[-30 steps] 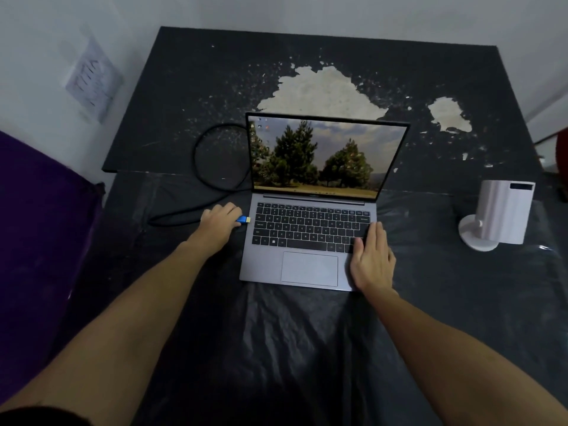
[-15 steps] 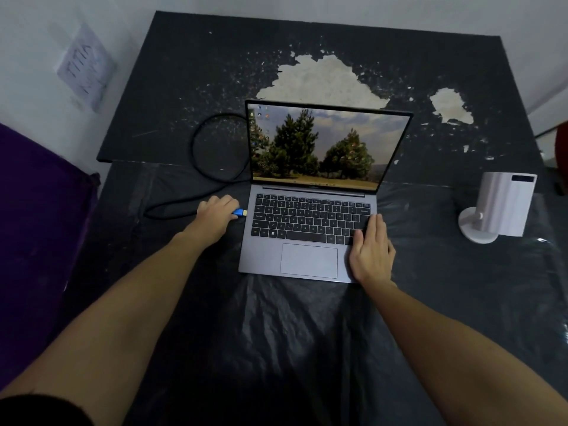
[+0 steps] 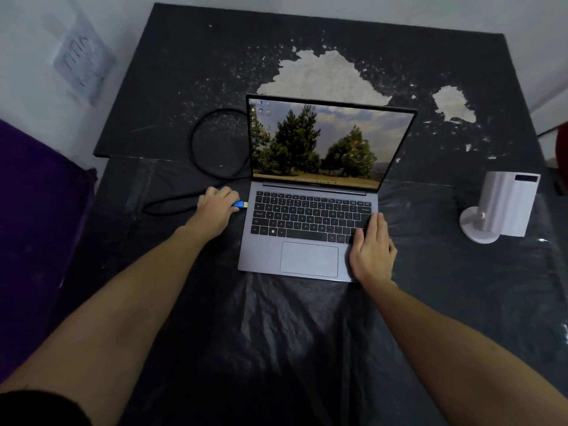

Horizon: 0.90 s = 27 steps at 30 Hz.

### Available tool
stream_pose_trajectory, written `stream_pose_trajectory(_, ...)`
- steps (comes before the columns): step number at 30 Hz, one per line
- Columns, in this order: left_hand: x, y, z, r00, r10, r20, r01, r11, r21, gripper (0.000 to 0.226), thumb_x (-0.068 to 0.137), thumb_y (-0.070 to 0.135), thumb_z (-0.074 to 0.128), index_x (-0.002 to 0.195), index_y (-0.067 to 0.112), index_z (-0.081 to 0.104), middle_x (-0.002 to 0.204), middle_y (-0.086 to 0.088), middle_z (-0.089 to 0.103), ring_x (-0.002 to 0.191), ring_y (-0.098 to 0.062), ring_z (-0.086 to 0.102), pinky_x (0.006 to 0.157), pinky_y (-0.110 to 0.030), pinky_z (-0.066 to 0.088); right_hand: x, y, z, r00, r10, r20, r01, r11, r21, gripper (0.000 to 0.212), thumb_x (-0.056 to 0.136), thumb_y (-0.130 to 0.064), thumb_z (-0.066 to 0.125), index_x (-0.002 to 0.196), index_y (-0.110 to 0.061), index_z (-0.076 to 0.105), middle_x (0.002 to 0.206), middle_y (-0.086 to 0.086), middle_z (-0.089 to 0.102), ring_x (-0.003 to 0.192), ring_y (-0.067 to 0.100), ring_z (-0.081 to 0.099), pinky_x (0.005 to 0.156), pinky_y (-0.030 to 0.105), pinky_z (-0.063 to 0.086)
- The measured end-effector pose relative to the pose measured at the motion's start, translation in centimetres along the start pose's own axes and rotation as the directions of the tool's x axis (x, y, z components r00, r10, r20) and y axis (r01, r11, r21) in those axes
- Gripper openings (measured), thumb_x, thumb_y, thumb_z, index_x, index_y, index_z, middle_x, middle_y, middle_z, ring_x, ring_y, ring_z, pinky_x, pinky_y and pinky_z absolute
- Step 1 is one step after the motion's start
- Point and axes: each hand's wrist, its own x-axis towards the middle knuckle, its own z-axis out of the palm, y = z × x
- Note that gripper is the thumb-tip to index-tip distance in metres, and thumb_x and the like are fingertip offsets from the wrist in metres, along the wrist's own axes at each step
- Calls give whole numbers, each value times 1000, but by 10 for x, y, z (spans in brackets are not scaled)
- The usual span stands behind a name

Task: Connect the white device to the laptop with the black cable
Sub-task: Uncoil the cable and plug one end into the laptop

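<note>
Little is changed since before: the plug (image 3: pixel 240 205) is kept level, pointed right at the laptop (image 3: pixel 307 238), pinched in the left hand (image 3: pixel 215 207) at centre-left. The right hand (image 3: pixel 372 250) is laid flat, open, on its corner.

Two bare arms, no gloves, nothing fancy

Both forearms come in from the bottom corners uncovered all the way down, no watch, bands or rings that I can make out on the left hand (image 3: pixel 215 207) or the right hand (image 3: pixel 372 250). Nails look short and plain on the right one; the left is too small and dim to tell. Only clothing showing is a dark, black-looking sleeve (image 3: pixel 43 408) edge at the bottom left corner, up on the left arm.
</note>
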Motion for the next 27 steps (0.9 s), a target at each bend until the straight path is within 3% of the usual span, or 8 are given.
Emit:
stream_pose_trajectory(19,3,3,-5,998,2,-56,-14,978,-207,20,96,14,58,114,10,66,122,-6,59,106,-32,45,88,-41,32,0,-1,0,1000,2,-7,-2,1000,-16,62,103,-45,17,158,-17,16,167,0,15,151,17,16,116,48,21)
stream_pose_trajectory(27,7,8,-9,999,30,-32,-34,990,-140,18,96,17,58,111,11,65,118,-5,60,106,-30,47,87,-43,35,1,-1,4,1000,8,-20,-8,1000,-3,62,102,-45,15,158,-18,16,167,-2,14,150,14,15,116,50,20)
